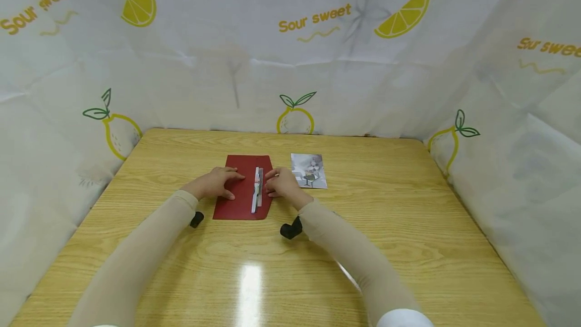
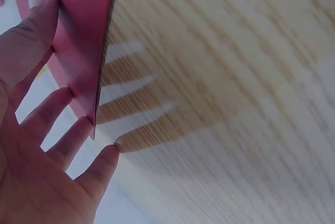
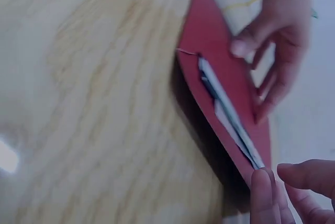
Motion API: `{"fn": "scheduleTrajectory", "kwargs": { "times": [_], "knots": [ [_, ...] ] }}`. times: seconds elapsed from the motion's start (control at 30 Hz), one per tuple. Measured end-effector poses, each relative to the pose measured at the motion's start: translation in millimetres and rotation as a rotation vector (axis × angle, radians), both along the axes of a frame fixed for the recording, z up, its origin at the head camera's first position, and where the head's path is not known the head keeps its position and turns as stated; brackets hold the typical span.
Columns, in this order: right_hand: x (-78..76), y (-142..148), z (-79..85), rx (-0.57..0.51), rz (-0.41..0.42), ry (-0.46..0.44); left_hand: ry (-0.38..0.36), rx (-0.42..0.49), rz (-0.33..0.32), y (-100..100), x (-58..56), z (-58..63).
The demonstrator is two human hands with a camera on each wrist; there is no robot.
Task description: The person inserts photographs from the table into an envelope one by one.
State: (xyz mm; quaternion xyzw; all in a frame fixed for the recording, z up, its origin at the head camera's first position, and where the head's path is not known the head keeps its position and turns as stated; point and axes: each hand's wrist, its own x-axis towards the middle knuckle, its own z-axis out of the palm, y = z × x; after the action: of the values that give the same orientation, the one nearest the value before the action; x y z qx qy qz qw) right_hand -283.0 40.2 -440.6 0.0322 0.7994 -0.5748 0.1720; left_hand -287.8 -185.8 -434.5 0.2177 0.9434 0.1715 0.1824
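A red envelope (image 1: 238, 193) lies on the table, its flap side toward the right. White and grey printed cards (image 1: 256, 191) show as a narrow strip along its opening. My left hand (image 1: 215, 183) rests on the envelope's left part with fingers spread; in the left wrist view its thumb (image 2: 44, 12) lies over the red paper and the fingertips reach the edge. My right hand (image 1: 286, 185) is at the flap edge with fingers loosely bent. In the right wrist view its fingertips (image 3: 263, 185) are right at the end of the cards, and the flap casts a shadow underneath.
A grey printed picture card (image 1: 313, 164) lies on the wooden table (image 1: 386, 206) just beyond my right hand. Black wrist-camera parts (image 1: 291, 228) stick out below both wrists. A white cloth (image 1: 218, 64) with lemon prints hangs round the table's back and sides.
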Motion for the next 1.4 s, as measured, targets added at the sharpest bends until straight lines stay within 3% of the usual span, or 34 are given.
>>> {"fn": "scheduleTrajectory", "kwargs": {
  "times": [0.23,0.4,0.63,1.0,1.23,1.4],
  "knots": [
    [4.2,53,17.7,-0.095,-0.023,0.001,0.007,0.004,-0.011,1,0.4,-0.9],
    [-2.9,100,22.5,-0.057,-0.073,0.029,0.012,0.001,-0.008,-1,0.7,-1.1],
    [-11.9,146,18.9,-0.011,-0.143,-0.005,0.016,0.011,-0.02,-3,0.9,-0.8],
    [-19.7,156,0.4,0.104,-0.126,-0.083,0.012,0.004,-0.021,-2,1.1,-1.6],
    [-20.0,146,-4.8,0.176,-0.136,-0.018,0.014,0.004,-0.023,-3,0.3,-1.6],
    [-22.6,140,-8.9,0.324,-0.136,0.019,0.009,0.008,-0.021,-3,1.2,-1.0]
  ]
}}
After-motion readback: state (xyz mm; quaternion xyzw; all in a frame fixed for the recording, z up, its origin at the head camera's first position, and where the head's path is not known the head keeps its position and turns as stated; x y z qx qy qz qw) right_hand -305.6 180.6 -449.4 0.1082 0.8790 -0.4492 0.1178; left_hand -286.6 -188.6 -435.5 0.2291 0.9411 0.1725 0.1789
